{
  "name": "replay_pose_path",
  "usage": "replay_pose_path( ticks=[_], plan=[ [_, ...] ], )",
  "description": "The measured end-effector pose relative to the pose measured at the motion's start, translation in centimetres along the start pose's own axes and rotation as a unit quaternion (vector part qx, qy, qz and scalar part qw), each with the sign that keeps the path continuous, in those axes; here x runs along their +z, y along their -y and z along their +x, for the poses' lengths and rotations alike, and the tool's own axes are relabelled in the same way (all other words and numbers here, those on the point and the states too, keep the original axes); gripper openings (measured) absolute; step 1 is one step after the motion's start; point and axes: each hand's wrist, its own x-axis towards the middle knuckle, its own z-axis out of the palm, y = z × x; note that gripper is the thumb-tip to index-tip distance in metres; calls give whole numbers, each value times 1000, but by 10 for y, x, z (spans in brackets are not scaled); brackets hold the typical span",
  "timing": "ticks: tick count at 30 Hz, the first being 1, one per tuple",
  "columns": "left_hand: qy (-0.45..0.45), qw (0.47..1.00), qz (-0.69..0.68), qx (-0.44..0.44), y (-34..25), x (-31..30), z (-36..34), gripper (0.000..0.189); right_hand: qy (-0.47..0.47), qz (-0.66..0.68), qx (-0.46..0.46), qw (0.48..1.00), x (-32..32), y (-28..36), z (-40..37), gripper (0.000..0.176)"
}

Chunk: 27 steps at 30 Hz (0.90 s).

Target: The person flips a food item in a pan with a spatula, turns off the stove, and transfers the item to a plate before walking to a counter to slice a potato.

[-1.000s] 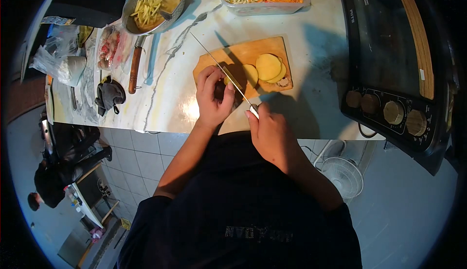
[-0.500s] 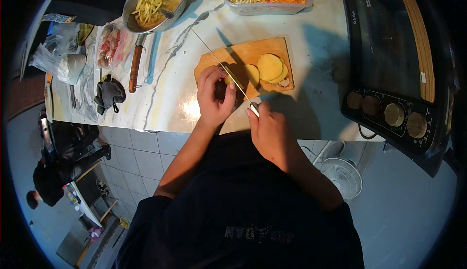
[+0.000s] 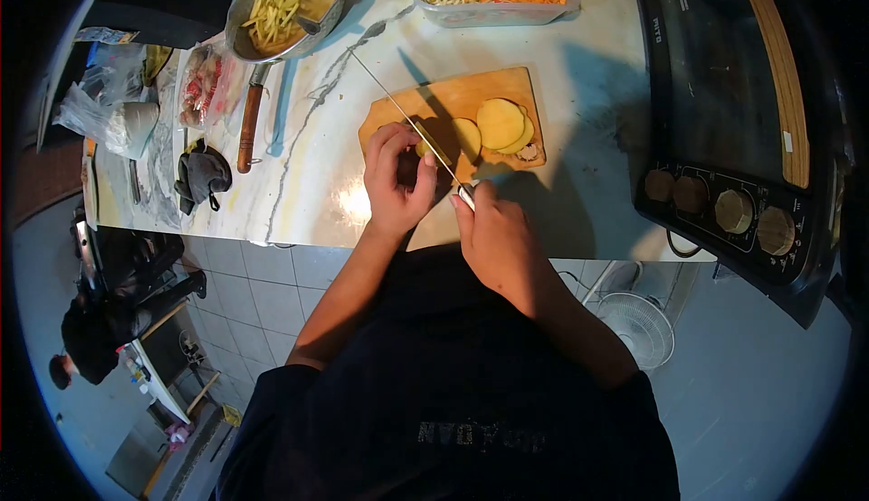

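Observation:
On the wooden cutting board (image 3: pixel 407 104), my left hand (image 3: pixel 396 180) has its fingers curled around a piece of potato (image 3: pixel 422 146), mostly hidden by the fingers and shadow. My right hand (image 3: pixel 494 234) grips the handle of a kitchen knife (image 3: pixel 398 105). Its long, thin blade slants up and left over the board, beside my left fingertips and against the potato. Several round yellow potato slices (image 3: pixel 500 124) lie on the board's right half, some overlapping. A small brownish scrap (image 3: pixel 529 152) is at the board's lower right.
Behind the board stand a pan (image 3: pixel 335 14) of pale strips in liquid and a plastic container (image 3: pixel 493 16) of sprouts and shredded orange vegetable. A black oven (image 3: pixel 724 139) is on the right. Plastic bags (image 3: pixel 113 107) and a dark cloth (image 3: pixel 203 173) lie left. Another person (image 3: pixel 100 338) is at far left.
My right hand and the knife have shifted slightly left, the handle a little higher. My left hand stays on the potato, and the slices lie as before.

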Motion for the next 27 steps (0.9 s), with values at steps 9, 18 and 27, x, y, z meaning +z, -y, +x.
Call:
replay_pose_path(
  ticks=[9,18,27],
  plan=[
    [-6,1000,-3,1,1,1,1,27,-12,-4,-1,1000,4,-6,0,32],
    [-18,999,-31,-5,6,3,-2,27,-1,19,5,1000,6,-7,-3,30],
    [-7,1000,-14,-15,2,1,-1,28,9,14,1,1000,1,-9,-3,33]
  ],
)
